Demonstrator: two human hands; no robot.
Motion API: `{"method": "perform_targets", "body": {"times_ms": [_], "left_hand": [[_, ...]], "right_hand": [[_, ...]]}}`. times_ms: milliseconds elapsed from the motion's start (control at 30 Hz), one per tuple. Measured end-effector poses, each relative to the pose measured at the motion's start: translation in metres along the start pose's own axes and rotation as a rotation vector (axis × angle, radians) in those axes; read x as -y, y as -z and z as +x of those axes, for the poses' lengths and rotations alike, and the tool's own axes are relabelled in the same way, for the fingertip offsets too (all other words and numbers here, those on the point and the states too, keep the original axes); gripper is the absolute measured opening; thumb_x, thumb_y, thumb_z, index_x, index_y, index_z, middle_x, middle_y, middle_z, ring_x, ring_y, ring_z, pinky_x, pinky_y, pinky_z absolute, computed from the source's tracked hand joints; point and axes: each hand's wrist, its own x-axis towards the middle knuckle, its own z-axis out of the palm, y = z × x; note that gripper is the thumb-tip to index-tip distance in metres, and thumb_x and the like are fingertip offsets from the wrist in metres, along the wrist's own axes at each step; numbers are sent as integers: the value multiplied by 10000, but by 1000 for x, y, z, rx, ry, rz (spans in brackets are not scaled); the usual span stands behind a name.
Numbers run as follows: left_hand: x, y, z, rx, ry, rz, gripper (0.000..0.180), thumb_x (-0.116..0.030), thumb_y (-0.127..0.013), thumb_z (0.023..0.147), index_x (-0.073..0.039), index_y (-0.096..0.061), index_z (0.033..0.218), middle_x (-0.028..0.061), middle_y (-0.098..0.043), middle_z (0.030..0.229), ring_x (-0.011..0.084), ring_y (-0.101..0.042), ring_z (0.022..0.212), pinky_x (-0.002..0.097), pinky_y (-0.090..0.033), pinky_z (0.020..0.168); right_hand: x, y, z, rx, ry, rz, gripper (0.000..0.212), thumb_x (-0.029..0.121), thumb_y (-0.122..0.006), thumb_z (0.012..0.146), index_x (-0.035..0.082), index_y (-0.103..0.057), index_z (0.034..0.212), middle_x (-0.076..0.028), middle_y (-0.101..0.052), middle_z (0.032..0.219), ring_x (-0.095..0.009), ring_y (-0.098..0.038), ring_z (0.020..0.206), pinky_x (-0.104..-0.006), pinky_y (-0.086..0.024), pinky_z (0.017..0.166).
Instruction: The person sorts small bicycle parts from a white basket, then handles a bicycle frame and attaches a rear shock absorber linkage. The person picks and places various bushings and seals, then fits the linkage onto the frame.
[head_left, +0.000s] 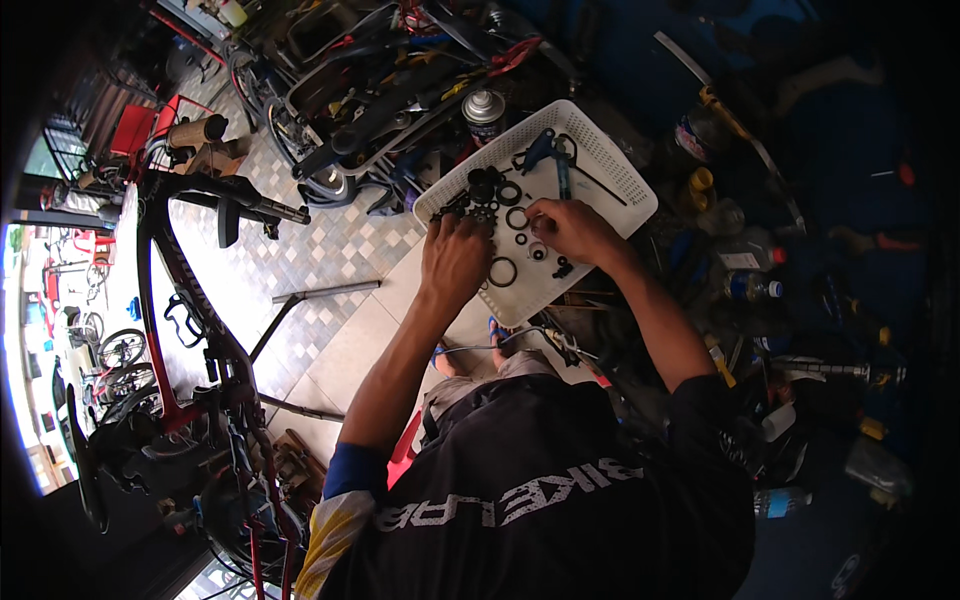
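A white plastic basket [632, 196] with perforated sides holds small bicycle parts. At its left side, my left hand [456, 262] reaches in with fingers bent and close together over dark small parts [484, 186]; what lies under the fingertips is hidden. My right hand [574, 232] is over the middle of the basket, thumb and fingers pinched together beside a black ring [517, 218]. Whatever is in that pinch is too small to make out. Another thin ring [503, 271] and a round bearing-like part [538, 251] lie below, between the hands. A blue-handled tool [540, 148] rests at the far end.
A spray can [484, 108] stands against the basket's far left side. A bicycle frame [185, 270] rises at the left. Tangled bicycle parts [370, 110] fill the far side. Bottles [750, 286] and tools crowd the right. A metal tube [330, 292] lies on the tiled floor.
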Motion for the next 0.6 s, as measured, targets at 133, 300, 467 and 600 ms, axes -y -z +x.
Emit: {"method": "perform_targets", "body": {"times_ms": [133,300,467,600], "left_hand": [[4,-34,28,128,81,287,250,-237,-707,834,-53,-737,1000,141,-715,1016,314,-633,1040,441,-471,886],[4,-42,40,54,89,272,190,-135,-639,824,-21,-729,946,164,-707,1011,324,-650,1013,460,-482,862],[-6,-38,33,-117,66,172,173,-109,-603,833,-21,-706,940,174,-700,995,335,-666,952,465,-505,835],[-50,-37,28,-66,16,106,92,-137,-650,838,-45,-645,834,139,-667,857,325,-677,826,458,-563,713]], "right_hand": [[16,21,-11,-79,-15,-71,171,140,-660,897,72,-669,1053,-135,-694,919,-320,-687,855,-418,-529,763],[-2,39,-23,-262,54,-44,125,117,-625,918,85,-678,1026,-110,-670,992,-284,-680,880,-392,-528,757],[-2,59,-34,-321,-61,45,127,85,-641,937,65,-702,1048,-58,-701,1020,-199,-684,939,-322,-525,764],[-14,59,-36,-447,-21,138,194,49,-683,910,51,-717,1101,-47,-705,989,-138,-662,852,-296,-522,740]]}}
